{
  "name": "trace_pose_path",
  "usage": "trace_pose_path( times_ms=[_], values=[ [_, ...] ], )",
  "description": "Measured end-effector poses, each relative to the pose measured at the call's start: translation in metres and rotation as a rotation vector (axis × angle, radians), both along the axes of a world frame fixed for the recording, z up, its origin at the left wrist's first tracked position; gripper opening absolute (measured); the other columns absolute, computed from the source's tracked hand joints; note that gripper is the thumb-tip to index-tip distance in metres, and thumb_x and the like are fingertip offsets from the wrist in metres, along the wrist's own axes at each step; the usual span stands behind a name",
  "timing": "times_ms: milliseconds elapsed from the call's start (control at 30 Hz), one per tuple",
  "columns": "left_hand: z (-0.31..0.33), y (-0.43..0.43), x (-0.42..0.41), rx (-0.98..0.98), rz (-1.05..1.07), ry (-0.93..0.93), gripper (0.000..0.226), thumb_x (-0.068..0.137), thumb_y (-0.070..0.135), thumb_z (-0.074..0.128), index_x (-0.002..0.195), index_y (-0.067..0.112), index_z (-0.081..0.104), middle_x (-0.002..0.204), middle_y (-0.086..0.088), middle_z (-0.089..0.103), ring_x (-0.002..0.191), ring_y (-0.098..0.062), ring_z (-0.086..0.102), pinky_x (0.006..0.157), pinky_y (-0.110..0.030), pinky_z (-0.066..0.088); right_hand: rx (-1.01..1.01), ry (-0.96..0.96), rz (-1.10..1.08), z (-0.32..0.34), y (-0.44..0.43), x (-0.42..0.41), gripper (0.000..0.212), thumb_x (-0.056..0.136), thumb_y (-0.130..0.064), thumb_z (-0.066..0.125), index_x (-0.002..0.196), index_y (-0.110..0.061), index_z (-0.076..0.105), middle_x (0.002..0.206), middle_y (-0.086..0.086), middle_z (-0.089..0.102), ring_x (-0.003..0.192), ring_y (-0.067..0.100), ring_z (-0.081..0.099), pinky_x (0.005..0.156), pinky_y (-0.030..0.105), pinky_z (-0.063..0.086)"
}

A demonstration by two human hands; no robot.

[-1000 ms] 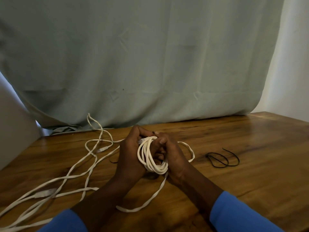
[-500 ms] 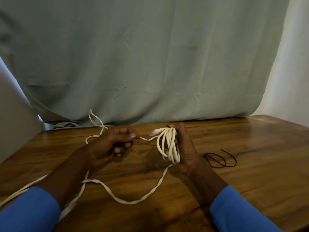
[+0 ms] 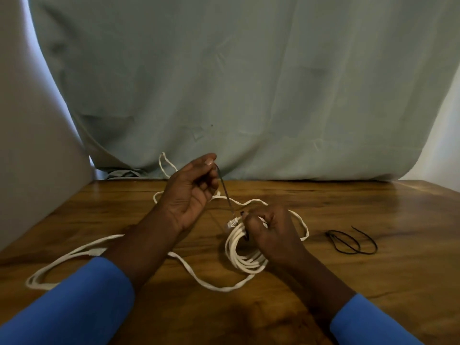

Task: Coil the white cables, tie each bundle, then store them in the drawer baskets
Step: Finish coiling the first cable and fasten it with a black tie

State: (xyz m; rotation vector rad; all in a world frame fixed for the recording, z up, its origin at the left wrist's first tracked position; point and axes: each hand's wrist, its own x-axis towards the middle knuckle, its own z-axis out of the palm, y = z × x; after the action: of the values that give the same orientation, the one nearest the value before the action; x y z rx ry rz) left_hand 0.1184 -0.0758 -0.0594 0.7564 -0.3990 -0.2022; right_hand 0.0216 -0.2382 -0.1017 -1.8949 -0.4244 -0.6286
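- The right grip is closed around a coil of white cable, with fingers and thumb wrapped over the top of the loops. The bundle hangs under the palm, just above the wooden surface.
- A white plug sticks out of the coil on its left side, just beside the right thumb.
- The left grip is raised above and to the left of the coil, apart from it. Its thumb and forefinger narrowly pinch the upper end of a thin dark tie.
- The tie runs taut, slanting down from the left fingertips to the top of the coil at the right grip's fingertips.
- The loose rest of the cable leaves the bottom of the coil and curves across the surface in front of the person. It passes under the left forearm and lies in long loops at the left edge.
- More cable loops lie behind the left grip, near the pale green cloth hanging at the back.
- Spare black ties lie on the surface to the right, well apart from both grips.
- Blue sleeves cover both forearms.
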Motion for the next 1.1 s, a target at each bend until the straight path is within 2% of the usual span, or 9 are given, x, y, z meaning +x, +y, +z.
trace_pose_path(
  times_ms=[100,233,333,533,600,700,833,933,1100],
  values=[
    [0.003,0.001,-0.002,-0.003,0.007,0.015,0.012,0.094,0.005,0.062,0.100,0.012,0.071,0.075,0.000,0.067,0.065,-0.006,0.064,0.057,-0.017,0.053,-0.040,-0.031,-0.016,-0.005,0.000,0.002,0.044,0.088,-0.034,0.056,0.067,0.002,0.070,0.064,0.012,0.071,0.059,0.034,0.068,0.057,0.049,0.055],
    [0.002,0.004,-0.001,0.051,0.054,0.048,0.011,0.099,0.004,0.059,0.100,0.009,0.069,0.075,-0.005,0.066,0.061,-0.009,0.065,0.053,-0.018,0.054,0.024,-0.026,-0.017,-0.006,0.000,-0.001,0.036,0.098,-0.012,0.058,0.065,-0.010,0.073,0.066,0.004,0.074,0.059,0.019,0.071,0.057,0.031,0.055],
    [0.000,0.005,0.001,0.069,0.069,0.058,0.010,0.099,0.006,0.061,0.098,0.011,0.069,0.077,-0.004,0.070,0.068,-0.012,0.068,0.056,-0.022,0.056,0.015,0.012,-0.001,-0.006,0.001,-0.003,0.033,0.099,-0.012,0.056,0.073,-0.004,0.076,0.072,0.006,0.077,0.065,0.022,0.074,0.061,0.038,0.060],
    [0.004,0.001,-0.008,0.138,0.035,0.003,0.016,0.100,0.001,0.057,0.104,0.013,0.066,0.078,-0.002,0.073,0.084,-0.025,0.078,0.068,-0.030,0.063,0.023,0.002,0.017,-0.007,0.003,-0.004,0.034,0.098,-0.012,0.056,0.071,-0.006,0.076,0.071,0.006,0.076,0.064,0.023,0.074,0.060,0.034,0.058],
    [0.004,-0.002,-0.014,0.272,0.115,-0.151,0.021,0.099,0.000,0.060,0.113,0.015,0.065,0.082,-0.003,0.074,0.085,-0.024,0.078,0.071,-0.032,0.062,0.047,-0.007,0.032,-0.005,0.004,-0.006,0.037,0.100,-0.008,0.056,0.069,-0.012,0.075,0.069,0.005,0.076,0.062,0.020,0.073,0.060,0.028,0.057],
    [0.006,-0.006,-0.025,0.528,0.255,-0.532,0.035,0.092,-0.004,0.070,0.122,0.013,0.065,0.089,-0.005,0.076,0.086,-0.021,0.076,0.080,-0.035,0.062,0.028,-0.127,0.035,-0.002,0.006,-0.004,0.037,0.095,-0.021,0.057,0.063,-0.008,0.072,0.063,0.000,0.072,0.056,0.011,0.068,0.058,0.020,0.051],
    [0.009,-0.004,-0.041,0.716,0.360,-0.874,0.032,0.085,-0.002,0.079,0.114,0.010,0.074,0.090,-0.002,0.079,0.091,-0.013,0.076,0.083,-0.026,0.059,0.037,-0.254,0.042,-0.001,0.003,0.000,0.047,0.094,-0.028,0.054,0.057,-0.001,0.065,0.055,0.004,0.065,0.048,0.020,0.061,0.050,0.033,0.048],
    [0.003,0.009,-0.046,0.745,0.394,-0.953,0.019,0.084,0.003,0.080,0.101,0.013,0.079,0.094,0.003,0.080,0.092,-0.012,0.076,0.083,-0.025,0.058,0.093,-0.291,0.044,0.001,0.002,0.001,0.046,0.094,-0.027,0.054,0.056,-0.003,0.062,0.054,0.005,0.062,0.047,0.022,0.058,0.049,0.033,0.046],
    [-0.004,0.016,-0.050,0.675,0.228,-0.939,0.014,0.085,0.002,0.074,0.098,0.005,0.080,0.096,-0.006,0.079,0.094,-0.023,0.076,0.088,-0.039,0.061,0.177,-0.272,0.113,0.002,0.009,-0.004,0.038,0.094,-0.023,0.051,0.059,-0.028,0.065,0.054,-0.010,0.062,0.049,0.001,0.055,0.052,0.018,0.043]
  ],
)
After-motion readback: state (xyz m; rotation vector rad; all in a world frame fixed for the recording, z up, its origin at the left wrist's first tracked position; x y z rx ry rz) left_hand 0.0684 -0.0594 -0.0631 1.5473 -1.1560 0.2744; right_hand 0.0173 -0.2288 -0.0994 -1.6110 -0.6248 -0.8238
